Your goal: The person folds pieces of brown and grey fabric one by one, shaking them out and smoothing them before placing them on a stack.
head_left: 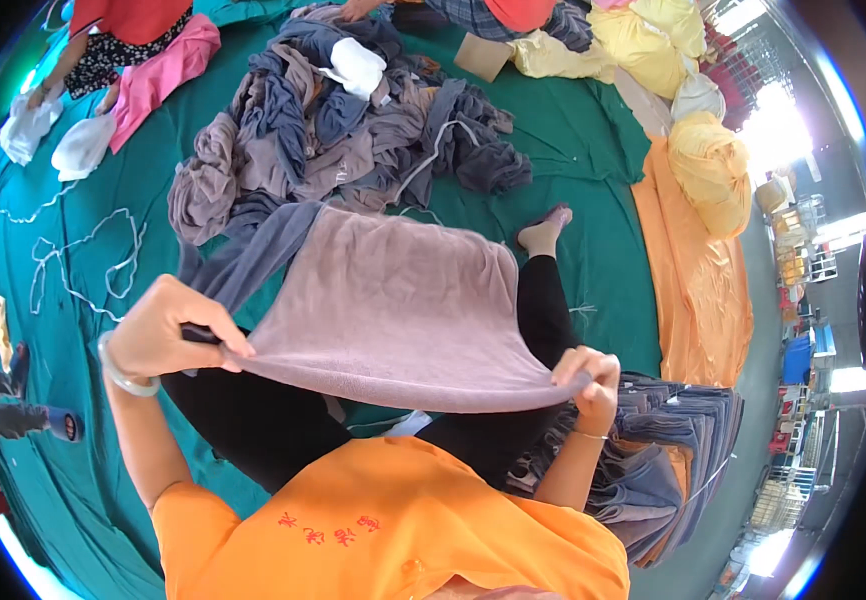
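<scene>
Left hand point(178, 330) and right hand point(590, 385) hold one mauve cloth point(393, 310) spread above a seated person's black-trousered legs point(238, 425).

Well left of the mauve cloth, one white cord point(135, 250) lies looped on a green sheet point(603, 310), with bare sheet around it. The left hand pinches the cloth's near left corner, fingers closed; beyond the cloth is one heap of grey and mauve cloths point(283, 125), topped by one white bundle point(356, 68). The near edge bows slightly between the hands. The right hand's fingers close on the near right corner. Rightward are one folded stack point(668, 440) and, past open green sheet, one orange sheet point(698, 280).
</scene>
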Tool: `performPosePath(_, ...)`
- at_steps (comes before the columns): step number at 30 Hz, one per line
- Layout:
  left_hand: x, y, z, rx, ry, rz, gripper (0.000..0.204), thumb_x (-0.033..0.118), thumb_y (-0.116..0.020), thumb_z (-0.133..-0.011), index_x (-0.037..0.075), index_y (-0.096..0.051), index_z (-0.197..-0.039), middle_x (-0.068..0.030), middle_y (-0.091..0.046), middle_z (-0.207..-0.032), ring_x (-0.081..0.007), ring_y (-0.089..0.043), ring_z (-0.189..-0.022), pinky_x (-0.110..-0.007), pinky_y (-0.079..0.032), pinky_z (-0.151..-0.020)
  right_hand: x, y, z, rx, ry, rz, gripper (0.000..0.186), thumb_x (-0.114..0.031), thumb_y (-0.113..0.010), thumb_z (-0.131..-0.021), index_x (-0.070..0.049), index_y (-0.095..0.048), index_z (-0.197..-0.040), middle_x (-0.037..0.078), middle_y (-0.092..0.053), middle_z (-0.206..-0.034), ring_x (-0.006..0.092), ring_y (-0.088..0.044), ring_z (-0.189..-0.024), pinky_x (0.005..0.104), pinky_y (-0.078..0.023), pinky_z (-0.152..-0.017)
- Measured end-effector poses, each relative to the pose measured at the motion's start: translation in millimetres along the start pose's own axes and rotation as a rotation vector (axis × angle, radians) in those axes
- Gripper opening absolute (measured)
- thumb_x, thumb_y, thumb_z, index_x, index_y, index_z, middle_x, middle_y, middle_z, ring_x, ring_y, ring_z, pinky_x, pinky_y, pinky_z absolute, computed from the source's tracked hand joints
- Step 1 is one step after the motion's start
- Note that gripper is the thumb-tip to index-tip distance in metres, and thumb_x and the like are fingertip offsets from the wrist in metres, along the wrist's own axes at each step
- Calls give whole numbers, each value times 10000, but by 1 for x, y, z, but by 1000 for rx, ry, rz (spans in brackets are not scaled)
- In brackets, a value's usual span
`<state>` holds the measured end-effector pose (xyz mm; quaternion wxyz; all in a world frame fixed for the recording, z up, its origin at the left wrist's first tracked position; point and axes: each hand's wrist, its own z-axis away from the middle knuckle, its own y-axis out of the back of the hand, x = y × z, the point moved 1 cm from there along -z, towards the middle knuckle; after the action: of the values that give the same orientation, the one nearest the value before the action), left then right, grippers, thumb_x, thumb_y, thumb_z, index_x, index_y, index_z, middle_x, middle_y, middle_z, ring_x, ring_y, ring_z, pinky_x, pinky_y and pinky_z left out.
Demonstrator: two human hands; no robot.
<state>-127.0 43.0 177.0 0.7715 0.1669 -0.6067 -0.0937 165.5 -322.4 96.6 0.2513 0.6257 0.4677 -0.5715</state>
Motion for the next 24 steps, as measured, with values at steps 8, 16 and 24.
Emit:
performPosePath(8, -57, 11, -112, 471, -86, -185, 390, 120, -706, -623, 19, -602, -985, -81, -622, -816, -144, -594, -783, -270, -457, -742, 75, 13, -74, 465, -360, 158, 436, -191, -502, -892, -5, -395, -1271, 13, -561, -882, 84, -514, -791, 228, -403, -722)
performPosePath(16, -103, -33, -109, 183, -36, -824, 199, 142, -595, -650, 96, -588, -843, -91, -519, -803, -295, -570, -746, -386, -458, -647, 101, 2, -49, 361, -401, 247, 591, -75, -589, -810, 23, -308, -1321, 126, -542, -1126, 176, -521, -1035, 294, -381, -917)
performPosePath(24, -22, 31, -131, 634, -432, -683, 183, 20, -578, -614, 18, -546, -794, -110, -534, -789, -272, -553, -765, -315, -440, -694, 32, 24, -139, 464, -4, 163, 338, -78, -568, -833, -2, -539, -1161, 28, -586, -951, 95, -527, -826, 216, -399, -802)
